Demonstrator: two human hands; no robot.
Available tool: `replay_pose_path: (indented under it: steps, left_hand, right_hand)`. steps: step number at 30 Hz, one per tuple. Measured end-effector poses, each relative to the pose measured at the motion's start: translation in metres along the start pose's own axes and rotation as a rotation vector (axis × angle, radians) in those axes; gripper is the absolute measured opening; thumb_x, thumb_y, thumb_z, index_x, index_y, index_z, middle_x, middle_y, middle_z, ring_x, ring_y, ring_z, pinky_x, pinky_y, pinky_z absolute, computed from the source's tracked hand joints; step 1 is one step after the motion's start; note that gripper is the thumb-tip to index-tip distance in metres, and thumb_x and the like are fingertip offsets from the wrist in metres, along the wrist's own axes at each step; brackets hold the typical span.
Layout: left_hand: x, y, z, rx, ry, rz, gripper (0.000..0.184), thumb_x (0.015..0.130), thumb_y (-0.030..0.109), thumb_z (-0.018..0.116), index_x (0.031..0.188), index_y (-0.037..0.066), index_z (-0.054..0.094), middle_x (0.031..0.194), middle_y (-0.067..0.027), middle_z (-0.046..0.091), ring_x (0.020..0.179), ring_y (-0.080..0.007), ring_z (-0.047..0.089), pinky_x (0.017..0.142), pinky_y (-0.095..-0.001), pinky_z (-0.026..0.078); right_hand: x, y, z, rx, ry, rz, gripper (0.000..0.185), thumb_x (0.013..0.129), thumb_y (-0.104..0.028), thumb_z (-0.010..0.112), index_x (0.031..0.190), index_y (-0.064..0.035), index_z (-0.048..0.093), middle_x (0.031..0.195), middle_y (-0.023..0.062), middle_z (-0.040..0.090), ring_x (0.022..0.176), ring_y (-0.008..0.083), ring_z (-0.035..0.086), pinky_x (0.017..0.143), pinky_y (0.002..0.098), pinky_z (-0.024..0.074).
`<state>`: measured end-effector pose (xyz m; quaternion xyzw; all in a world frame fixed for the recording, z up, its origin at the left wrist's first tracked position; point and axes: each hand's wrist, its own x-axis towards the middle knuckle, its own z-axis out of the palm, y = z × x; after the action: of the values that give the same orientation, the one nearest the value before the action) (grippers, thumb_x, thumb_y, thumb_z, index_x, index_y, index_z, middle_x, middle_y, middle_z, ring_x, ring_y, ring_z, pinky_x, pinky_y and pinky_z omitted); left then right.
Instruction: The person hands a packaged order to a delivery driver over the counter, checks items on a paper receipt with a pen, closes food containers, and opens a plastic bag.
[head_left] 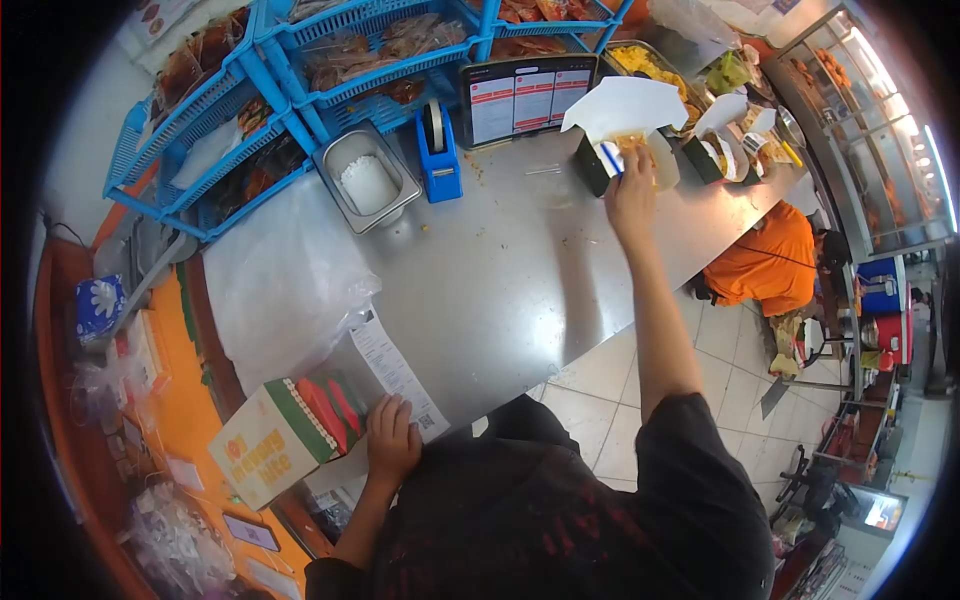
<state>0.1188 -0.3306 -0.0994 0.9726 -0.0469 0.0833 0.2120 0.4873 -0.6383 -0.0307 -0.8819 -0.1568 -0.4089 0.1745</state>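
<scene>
My right hand (632,195) is stretched forward to an open takeaway box (594,168) with raised white flaps (630,103). Its fingers are bent together at the box's front, beside a clear round plastic piece (664,165); what they grip is hidden. A blue-and-white item (610,158) shows just left of the fingertips. My left hand (393,440) rests with fingers extended at the counter's near edge, over the side of a long printed receipt (388,360). Left of that hand stands a printed carton (268,440) with red packets (330,408) at its side.
On the steel counter (470,290) are plastic bags (285,280), a metal tub of white powder (367,185), a blue tape dispenser (437,160) and a tablet (525,100). Blue baskets (380,75) line the back. A second open box (715,160) stands right. An orange-clad person (770,260) bends beyond.
</scene>
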Motion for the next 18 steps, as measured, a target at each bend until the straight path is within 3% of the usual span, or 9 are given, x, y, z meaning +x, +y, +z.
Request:
replay_pose_path:
  steps: [2, 3, 5, 13, 16, 18]
  left_hand:
    - [-0.003, 0.000, 0.000, 0.006, -0.002, -0.005, 0.035, 0.073, 0.008, 0.056, 0.107, -0.003, 0.054, 0.114, -0.0184, 0.051, 0.111, -0.0367, 0.046, 0.093, -0.0476, 0.038]
    - [-0.002, 0.000, 0.000, -0.004, -0.005, -0.004, 0.036, 0.073, 0.008, 0.056, 0.107, -0.003, 0.054, 0.115, -0.0183, 0.050, 0.111, -0.0365, 0.046, 0.093, -0.0476, 0.038]
    - [-0.002, 0.000, -0.002, -0.005, -0.013, -0.025, 0.036, 0.073, 0.008, 0.057, 0.108, -0.002, 0.054, 0.115, -0.0182, 0.050, 0.112, -0.0363, 0.046, 0.093, -0.0476, 0.038]
    - [-0.002, 0.003, -0.004, -0.062, -0.049, -0.055, 0.038, 0.074, 0.008, 0.059, 0.111, 0.000, 0.053, 0.121, -0.0164, 0.048, 0.116, -0.0341, 0.043, 0.096, -0.0464, 0.035]
    - [-0.001, 0.003, -0.004, -0.069, -0.050, -0.057, 0.037, 0.075, 0.009, 0.059, 0.111, 0.000, 0.052, 0.121, -0.0165, 0.048, 0.117, -0.0342, 0.043, 0.097, -0.0458, 0.034]
    - [-0.002, 0.002, -0.003, -0.166, -0.010, -0.095, 0.035, 0.077, 0.010, 0.059, 0.109, -0.001, 0.052, 0.121, -0.0169, 0.047, 0.117, -0.0342, 0.043, 0.098, -0.0449, 0.034]
  right_hand:
    - [-0.004, 0.017, 0.017, -0.245, -0.385, 0.293, 0.010, 0.077, -0.007, 0.052, 0.082, -0.0008, 0.058, 0.089, 0.0172, 0.058, 0.090, 0.0341, 0.057, 0.074, 0.0425, 0.0474]
    - [-0.011, 0.020, 0.018, -0.231, -0.397, 0.295, 0.010, 0.077, -0.007, 0.052, 0.082, -0.0008, 0.058, 0.089, 0.0172, 0.058, 0.090, 0.0341, 0.057, 0.074, 0.0425, 0.0474]
    - [-0.026, 0.010, 0.010, -0.264, -0.648, 0.240, 0.014, 0.078, -0.010, 0.050, 0.084, -0.0005, 0.059, 0.088, 0.0169, 0.058, 0.089, 0.0345, 0.056, 0.076, 0.0430, 0.0471]
    - [-0.096, -0.100, -0.075, 0.004, -0.706, 0.232, 0.020, 0.071, -0.008, 0.060, 0.091, -0.0035, 0.061, 0.086, 0.0126, 0.057, 0.087, 0.0312, 0.054, 0.072, 0.0408, 0.0474]
    - [-0.117, -0.142, -0.103, 0.112, -0.698, 0.230, 0.020, 0.076, -0.010, 0.058, 0.094, -0.0032, 0.062, 0.088, 0.0141, 0.058, 0.084, 0.0319, 0.055, 0.071, 0.0401, 0.0470]
    - [-0.124, -0.171, -0.123, 0.467, -0.675, 0.439, 0.020, 0.084, -0.015, 0.052, 0.094, -0.0010, 0.061, 0.089, 0.0161, 0.057, 0.075, 0.0304, 0.056, 0.069, 0.0380, 0.0461]
